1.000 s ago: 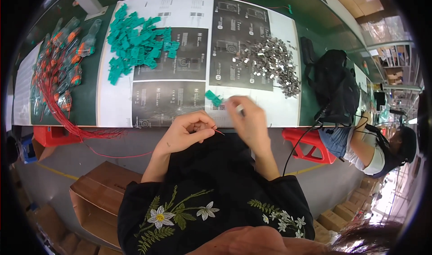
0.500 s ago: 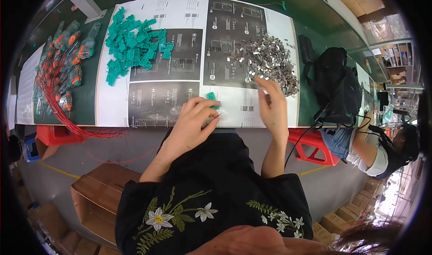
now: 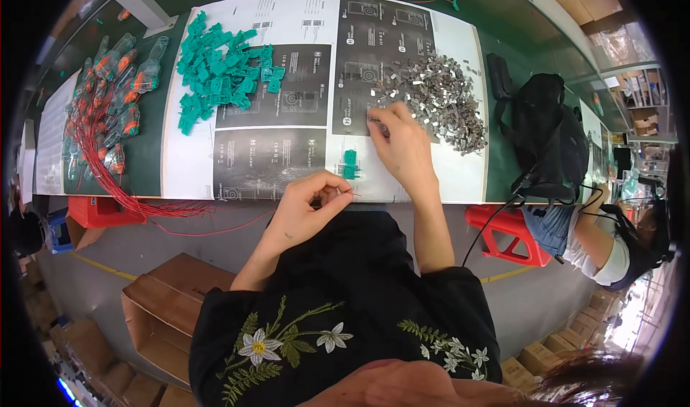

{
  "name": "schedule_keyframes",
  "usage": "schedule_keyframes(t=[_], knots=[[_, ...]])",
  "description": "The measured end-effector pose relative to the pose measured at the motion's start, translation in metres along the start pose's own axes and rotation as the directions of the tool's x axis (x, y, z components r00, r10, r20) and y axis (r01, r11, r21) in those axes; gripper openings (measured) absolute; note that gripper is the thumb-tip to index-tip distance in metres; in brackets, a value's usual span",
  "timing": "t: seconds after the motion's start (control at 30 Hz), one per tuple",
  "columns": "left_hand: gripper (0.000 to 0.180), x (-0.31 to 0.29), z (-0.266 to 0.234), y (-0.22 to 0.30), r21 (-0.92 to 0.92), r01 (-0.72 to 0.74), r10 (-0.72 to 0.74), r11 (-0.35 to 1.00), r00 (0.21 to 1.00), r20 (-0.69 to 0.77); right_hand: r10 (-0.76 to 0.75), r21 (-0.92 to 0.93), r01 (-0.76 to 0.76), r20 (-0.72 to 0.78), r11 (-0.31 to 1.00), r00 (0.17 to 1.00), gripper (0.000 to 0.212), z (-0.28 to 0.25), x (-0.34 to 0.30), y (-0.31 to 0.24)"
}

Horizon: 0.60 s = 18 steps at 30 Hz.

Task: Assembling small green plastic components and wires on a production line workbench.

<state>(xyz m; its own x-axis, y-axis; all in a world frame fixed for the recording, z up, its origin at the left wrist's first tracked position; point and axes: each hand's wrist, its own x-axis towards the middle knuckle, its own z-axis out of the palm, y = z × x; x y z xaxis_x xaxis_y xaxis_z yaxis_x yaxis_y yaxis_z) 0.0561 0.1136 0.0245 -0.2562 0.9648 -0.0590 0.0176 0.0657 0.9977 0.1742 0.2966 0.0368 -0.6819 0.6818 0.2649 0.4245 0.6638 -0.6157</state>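
My left hand (image 3: 309, 204) is at the table's front edge, thumb and forefinger pinched on a thin red wire (image 3: 358, 194) whose tip sticks out to the right. Just beyond those fingertips lies a small green plastic part (image 3: 350, 163) on the white sheet. My right hand (image 3: 404, 147) hovers over the dark printed sheet, left of a heap of small metal pieces (image 3: 449, 105). Its thumb and fingers are drawn together; whatever is between them is blurred and too small to name.
A pile of green plastic parts (image 3: 223, 69) covers the left of the paper. Farther left are clear-and-orange pieces (image 3: 129, 84) with a red wire bundle (image 3: 97, 155). A black bag (image 3: 539, 130) lies right. A red stool (image 3: 507, 238) and cardboard box (image 3: 162, 306) stand below.
My right hand has moved left from the metal heap. My left hand has drawn slightly back toward the edge, and the green part now shows fully, apart from its fingers.
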Motion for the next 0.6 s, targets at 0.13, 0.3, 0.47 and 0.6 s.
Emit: schedule_keyframes(t=[0.13, 0.3, 0.47, 0.6], knots=[[0.007, -0.001, -0.005, -0.005, -0.04, 0.017, -0.019, 0.999, 0.999, -0.033, -0.018, 0.032, 0.016, 0.062, 0.999, 0.998, 0.015, -0.01, -0.005, -0.002], [0.007, -0.002, -0.004, -0.001, -0.03, 0.039, -0.04, 0.999, 0.999, -0.009, 0.222, -0.262, -0.267, -0.189, 0.928, 0.956, 0.015, -0.034, -0.006, 0.001], [0.01, -0.001, -0.003, -0.002, -0.018, -0.019, 0.02, 1.0, 1.0, 0.023, 0.058, -0.183, -0.06, -0.016, 0.981, 0.998, 0.017, -0.019, -0.02, 0.011], [0.009, -0.002, -0.005, 0.002, -0.21, -0.017, 0.017, 0.978, 1.0, 0.0, 0.123, 0.166, -0.106, -0.096, 0.98, 0.988, 0.016, -0.027, -0.031, -0.002]])
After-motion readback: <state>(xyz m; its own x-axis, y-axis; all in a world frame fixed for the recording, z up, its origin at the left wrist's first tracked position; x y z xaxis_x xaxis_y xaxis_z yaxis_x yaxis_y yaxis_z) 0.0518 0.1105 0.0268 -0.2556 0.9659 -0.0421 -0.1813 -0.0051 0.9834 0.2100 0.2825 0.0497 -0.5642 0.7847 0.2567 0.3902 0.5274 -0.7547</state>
